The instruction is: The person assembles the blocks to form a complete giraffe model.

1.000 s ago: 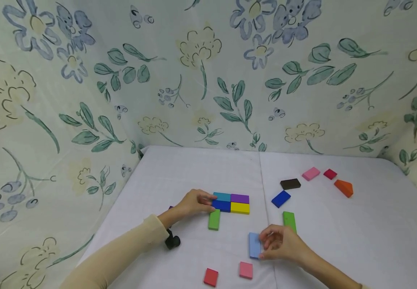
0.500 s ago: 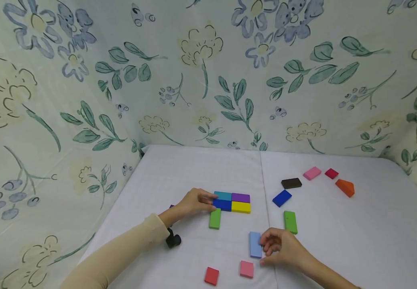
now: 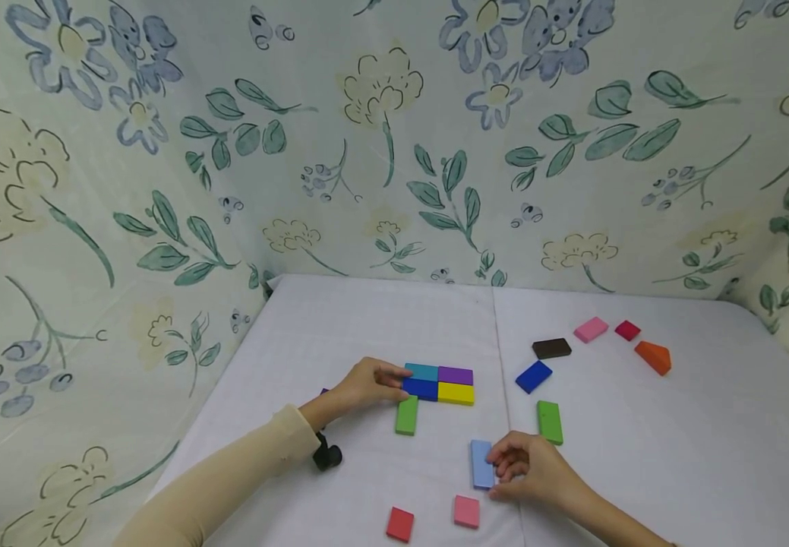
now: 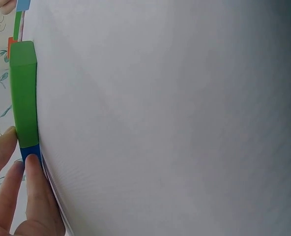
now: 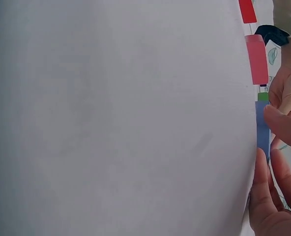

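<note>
In the head view, my left hand (image 3: 367,382) rests at the left end of a block group, fingertips against the teal block (image 3: 421,371) and dark blue block (image 3: 420,390). The purple block (image 3: 456,375) and yellow block (image 3: 456,393) complete that flat rectangle. A green block (image 3: 406,416) lies just below the dark blue one, near my left thumb. My right hand (image 3: 529,467), its fingers loosely bent, is beside the right edge of a light blue block (image 3: 481,464) lying flat. Whether the right fingertips touch this block is hard to tell.
Near the front lie a pink block (image 3: 465,512) and a red block (image 3: 399,524). To the right are another green block (image 3: 550,422), a blue block (image 3: 534,377), a black block (image 3: 551,348), a pink block (image 3: 591,330), a red block (image 3: 627,330) and an orange block (image 3: 653,357).
My right hand draws slightly back from the light blue block, then comes close to its right edge again. The left hand stays at the block group.
</note>
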The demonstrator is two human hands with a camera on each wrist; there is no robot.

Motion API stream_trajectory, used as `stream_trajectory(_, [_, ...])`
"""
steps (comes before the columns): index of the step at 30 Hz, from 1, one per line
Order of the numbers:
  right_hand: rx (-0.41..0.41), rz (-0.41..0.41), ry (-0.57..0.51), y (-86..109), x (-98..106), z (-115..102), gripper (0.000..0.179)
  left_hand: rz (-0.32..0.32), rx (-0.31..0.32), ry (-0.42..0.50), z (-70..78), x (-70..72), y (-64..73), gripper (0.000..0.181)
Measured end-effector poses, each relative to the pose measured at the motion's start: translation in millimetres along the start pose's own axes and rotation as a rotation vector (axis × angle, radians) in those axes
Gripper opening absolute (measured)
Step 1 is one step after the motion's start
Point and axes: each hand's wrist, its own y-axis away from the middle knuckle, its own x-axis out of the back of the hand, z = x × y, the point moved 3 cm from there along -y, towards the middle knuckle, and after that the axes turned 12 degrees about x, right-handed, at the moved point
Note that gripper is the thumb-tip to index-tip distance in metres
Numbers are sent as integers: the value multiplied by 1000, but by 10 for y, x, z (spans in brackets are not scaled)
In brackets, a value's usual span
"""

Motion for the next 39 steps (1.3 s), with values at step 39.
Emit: stream_trajectory(39, [19, 58, -31, -220, -5, -11, 36, -19, -11, 19, 32, -10, 17, 39])
